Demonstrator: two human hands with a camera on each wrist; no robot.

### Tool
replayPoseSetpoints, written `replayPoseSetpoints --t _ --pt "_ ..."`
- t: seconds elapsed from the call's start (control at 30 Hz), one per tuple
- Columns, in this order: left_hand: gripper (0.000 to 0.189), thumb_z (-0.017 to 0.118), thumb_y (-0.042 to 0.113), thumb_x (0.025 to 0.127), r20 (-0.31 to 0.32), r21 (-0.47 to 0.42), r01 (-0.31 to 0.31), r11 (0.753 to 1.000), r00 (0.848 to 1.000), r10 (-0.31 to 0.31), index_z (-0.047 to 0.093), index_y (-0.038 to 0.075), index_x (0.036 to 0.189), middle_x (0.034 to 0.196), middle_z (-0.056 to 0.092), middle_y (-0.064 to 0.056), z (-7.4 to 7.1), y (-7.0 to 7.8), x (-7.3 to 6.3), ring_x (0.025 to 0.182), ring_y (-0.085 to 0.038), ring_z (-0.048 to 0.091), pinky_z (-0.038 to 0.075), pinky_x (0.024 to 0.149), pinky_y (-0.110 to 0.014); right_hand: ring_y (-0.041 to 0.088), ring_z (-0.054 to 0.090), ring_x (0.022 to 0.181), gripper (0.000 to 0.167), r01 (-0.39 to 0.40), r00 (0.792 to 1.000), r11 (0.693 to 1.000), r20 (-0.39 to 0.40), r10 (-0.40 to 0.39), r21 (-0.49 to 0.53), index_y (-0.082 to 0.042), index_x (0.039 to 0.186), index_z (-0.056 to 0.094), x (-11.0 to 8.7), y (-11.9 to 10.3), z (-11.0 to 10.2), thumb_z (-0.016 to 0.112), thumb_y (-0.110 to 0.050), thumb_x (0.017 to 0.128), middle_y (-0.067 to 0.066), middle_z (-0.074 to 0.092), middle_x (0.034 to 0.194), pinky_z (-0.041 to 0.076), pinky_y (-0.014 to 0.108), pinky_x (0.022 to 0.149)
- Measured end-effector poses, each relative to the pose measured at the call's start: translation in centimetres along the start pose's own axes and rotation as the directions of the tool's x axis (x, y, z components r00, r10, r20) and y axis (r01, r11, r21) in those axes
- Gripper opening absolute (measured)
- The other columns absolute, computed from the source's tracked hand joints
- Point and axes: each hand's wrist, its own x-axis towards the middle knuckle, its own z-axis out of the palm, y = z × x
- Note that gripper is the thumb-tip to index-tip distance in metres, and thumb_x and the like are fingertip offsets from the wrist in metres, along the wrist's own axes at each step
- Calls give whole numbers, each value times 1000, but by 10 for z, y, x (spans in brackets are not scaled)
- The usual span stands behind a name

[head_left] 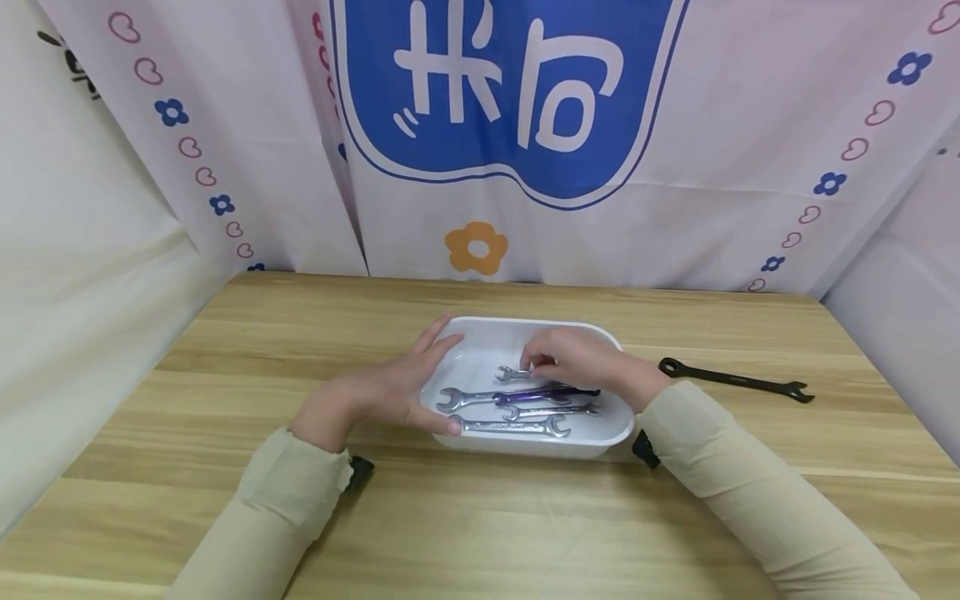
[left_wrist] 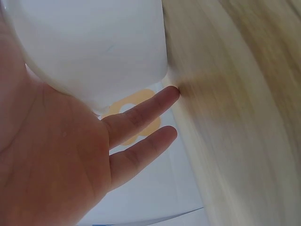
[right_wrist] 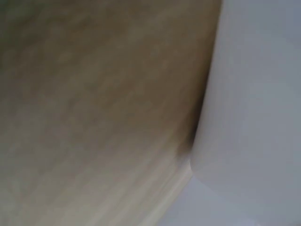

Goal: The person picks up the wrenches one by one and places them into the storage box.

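A white oval-cornered plastic box (head_left: 622, 421) holds several wrenches. My left hand (head_left: 393, 390) lies against its left end with fingers spread, the thumb across the front rim and the other fingers by the back rim. In the left wrist view, two straight fingers (left_wrist: 141, 113) extend along the outside of the box (left_wrist: 94, 42). Inside the box, my right hand (head_left: 573, 357) pinches a small silver wrench (head_left: 510, 374), whose far end the fingers hide. Nearer the front lie a purple wrench (head_left: 517, 398) and silver open-end wrenches (head_left: 510, 427). The right wrist view shows only the outer box wall (right_wrist: 254, 103) and tabletop.
A long black wrench (head_left: 738, 380) lies on the wooden table (head_left: 480, 525) to the right of the box. Behind the table hangs a white printed cloth (head_left: 645, 242); more pale cloth hangs at both sides.
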Motion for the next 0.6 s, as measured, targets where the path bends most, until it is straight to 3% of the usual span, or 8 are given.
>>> replayPoseSetpoints --t 0.3,0.6 --pt "129 82 64 67 -9 -21 -16 1000 1000 16 3 25 161 164 -27 8 0 -2 1 150 -40 19 33 115 -58 6 57 77 8 5 1000 1000 9 -5 -14 -14 96 74 -1 0 1 70 -10 91 -5 68 83 53 26 77" --pt "126 83 60 70 -9 -8 -26 1000 1000 26 4 23 161 163 -27 10 0 -2 -1 148 -38 25 36 114 -55 5 55 76 9 12 1000 999 21 -11 -43 -15 97 74 -2 -1 0 69 -11 91 -6 66 81 51 26 77"
